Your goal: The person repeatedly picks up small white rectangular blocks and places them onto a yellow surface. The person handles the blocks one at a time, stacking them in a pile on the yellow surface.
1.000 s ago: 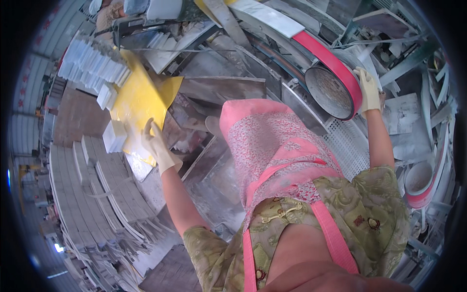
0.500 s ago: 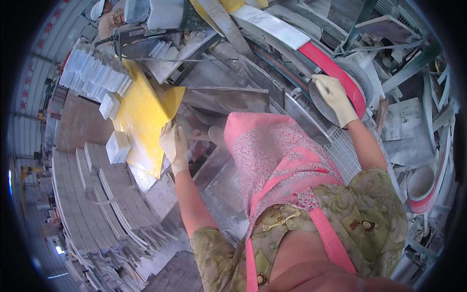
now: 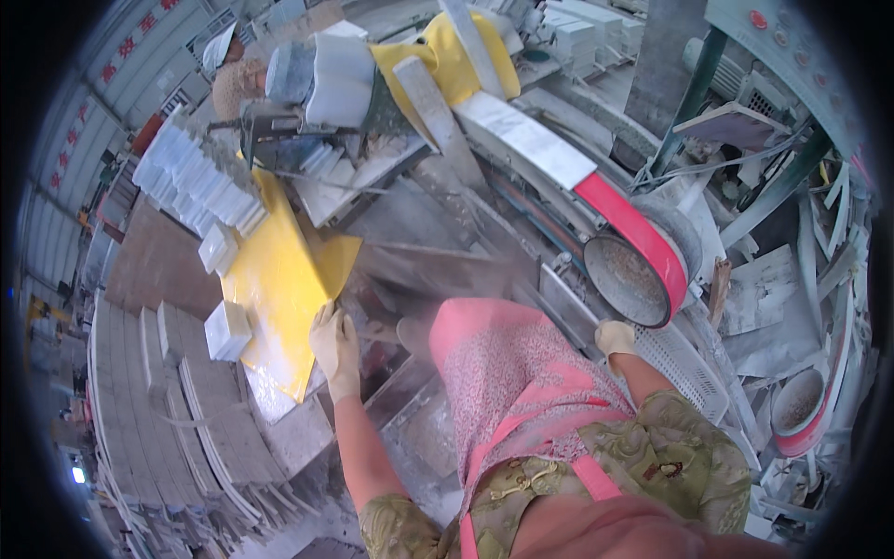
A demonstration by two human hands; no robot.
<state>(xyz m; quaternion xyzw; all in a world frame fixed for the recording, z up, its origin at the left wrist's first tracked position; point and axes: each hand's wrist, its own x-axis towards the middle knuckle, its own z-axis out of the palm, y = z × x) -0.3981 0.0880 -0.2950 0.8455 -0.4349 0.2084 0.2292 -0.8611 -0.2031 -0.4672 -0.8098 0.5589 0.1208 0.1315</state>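
My left hand [image 3: 333, 349], in a cream glove, rests at the near right edge of a yellow sheet [image 3: 279, 279], its fingers stretched out and nothing seen in them. Small white blocks, one a squared block [image 3: 227, 331], lie along the sheet's left side. My right hand [image 3: 615, 338], gloved too, is curled beside a perforated tray [image 3: 678, 368]; whether it holds anything is hidden. Just above it is the round grey wheel [image 3: 626, 281] of a belt machine, with a red belt [image 3: 643, 238] around it. The belt's run continues up as a pale white stretch [image 3: 526, 138].
Stacked pale slabs [image 3: 196, 177] stand behind the yellow sheet. Long grey strips [image 3: 140, 401] are piled at left. A second belt wheel [image 3: 799, 401] and stone offcuts crowd the right. Another person in a white cap [image 3: 220, 47] is at the far left.
My right hand has come off the wheel and belt, down and toward me. The left hand stays at the sheet's edge. The view has tilted up, showing more of the background.
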